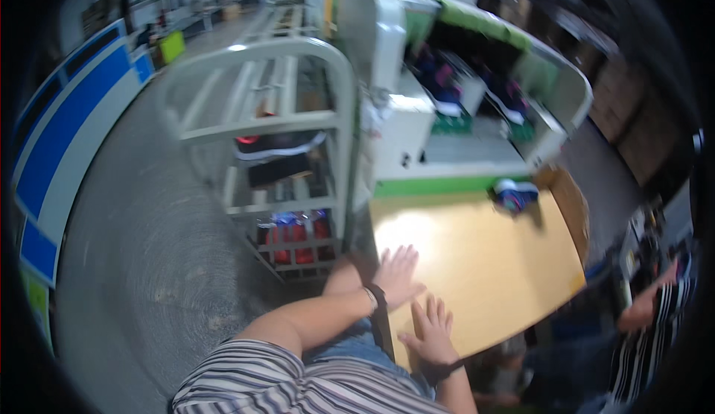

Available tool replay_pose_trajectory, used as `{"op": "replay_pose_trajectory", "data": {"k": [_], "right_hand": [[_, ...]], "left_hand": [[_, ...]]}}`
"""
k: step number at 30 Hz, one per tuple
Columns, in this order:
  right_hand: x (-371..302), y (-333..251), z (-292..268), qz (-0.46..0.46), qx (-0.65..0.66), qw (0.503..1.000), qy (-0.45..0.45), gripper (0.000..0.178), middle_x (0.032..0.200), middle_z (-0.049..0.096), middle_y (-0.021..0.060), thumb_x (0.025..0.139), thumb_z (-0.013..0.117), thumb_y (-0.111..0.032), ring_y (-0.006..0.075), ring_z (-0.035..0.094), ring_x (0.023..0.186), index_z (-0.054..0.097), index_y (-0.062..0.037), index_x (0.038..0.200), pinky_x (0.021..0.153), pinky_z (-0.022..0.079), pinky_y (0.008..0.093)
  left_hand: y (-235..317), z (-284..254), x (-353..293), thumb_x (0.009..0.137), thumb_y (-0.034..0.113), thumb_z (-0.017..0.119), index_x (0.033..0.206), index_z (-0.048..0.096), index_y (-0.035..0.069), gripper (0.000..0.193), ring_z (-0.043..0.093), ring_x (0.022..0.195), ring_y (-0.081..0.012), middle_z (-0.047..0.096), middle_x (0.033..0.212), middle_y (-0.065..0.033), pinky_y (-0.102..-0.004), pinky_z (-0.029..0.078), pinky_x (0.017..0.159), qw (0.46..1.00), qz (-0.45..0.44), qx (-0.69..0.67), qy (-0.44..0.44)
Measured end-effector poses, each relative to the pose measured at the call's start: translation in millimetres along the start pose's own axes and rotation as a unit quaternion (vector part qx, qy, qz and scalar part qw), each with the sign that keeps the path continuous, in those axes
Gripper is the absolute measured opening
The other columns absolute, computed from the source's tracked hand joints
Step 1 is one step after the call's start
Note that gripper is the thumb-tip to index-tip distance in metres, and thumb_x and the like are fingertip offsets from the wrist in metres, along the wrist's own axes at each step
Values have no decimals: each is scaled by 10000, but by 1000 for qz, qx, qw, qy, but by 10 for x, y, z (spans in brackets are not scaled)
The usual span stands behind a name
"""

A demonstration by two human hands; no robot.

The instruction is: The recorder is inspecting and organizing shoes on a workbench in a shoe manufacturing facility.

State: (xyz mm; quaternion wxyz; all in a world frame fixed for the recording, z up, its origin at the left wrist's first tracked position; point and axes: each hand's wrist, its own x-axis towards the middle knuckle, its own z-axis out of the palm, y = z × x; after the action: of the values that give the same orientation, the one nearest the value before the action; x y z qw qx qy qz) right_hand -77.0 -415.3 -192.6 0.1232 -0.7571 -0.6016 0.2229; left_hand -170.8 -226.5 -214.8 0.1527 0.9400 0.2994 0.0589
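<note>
My left hand (399,277) rests on the left edge of a light wooden tabletop (484,265), fingers spread and nothing in them. Beside it, my right hand (432,330) lies at the near edge of the same top, its fingers apart and also without a thing in them. At the far right of the tabletop sits a small dark blue shoe (515,195) with a white sole and pink patches, well away from both hands. Behind the table stands a white and green machine (402,134), with dark shoes (445,90) with pink parts inside its two bays.
A grey metal rack (342,116) on the left carries a dark shoe (279,146) and, lower down, red items (294,242). Blue and white panels (82,123) line the far left. At the right, a person's arm (646,308) reaches over cluttered equipment. Cardboard boxes (622,108) stand behind.
</note>
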Motion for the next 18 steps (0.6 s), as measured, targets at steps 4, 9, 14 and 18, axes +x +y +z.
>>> {"op": "replay_pose_trajectory", "data": {"k": [4,9,14,18], "right_hand": [[151,-87,-184,-55,-39,997,42,694,1546,340,198,861,678,-510,426,273,1433,473,-181,1437,1145,207,580],[1003,445,-865,-42,-41,990,130,430,1196,608,161,885,674,-380,352,567,1112,633,-84,1194,952,450,488],[2423,1147,-1611,56,-216,951,215,490,1353,521,174,847,704,-436,357,455,1272,651,-107,1206,1030,391,503],[3131,1546,-2176,205,-247,908,269,537,1560,384,67,862,563,-615,344,312,1417,630,-319,1305,1089,276,631]], "left_hand": [[-106,-9,-46,936,572,512,1534,235,-46,903,122,1520,-377,187,1618,-242,-544,60,1216,999,-23,3,49],[-35,27,95,924,564,524,1526,246,-50,903,123,1514,-389,179,1617,-247,-581,59,1202,999,-1,-13,33],[-55,-66,-24,929,577,500,1536,227,-39,907,125,1514,-388,172,1624,-232,-587,66,1199,999,-32,34,3],[-127,-59,-143,935,558,514,1548,211,-16,892,145,1514,-383,174,1627,-225,-579,82,1196,999,-30,10,0]]}}
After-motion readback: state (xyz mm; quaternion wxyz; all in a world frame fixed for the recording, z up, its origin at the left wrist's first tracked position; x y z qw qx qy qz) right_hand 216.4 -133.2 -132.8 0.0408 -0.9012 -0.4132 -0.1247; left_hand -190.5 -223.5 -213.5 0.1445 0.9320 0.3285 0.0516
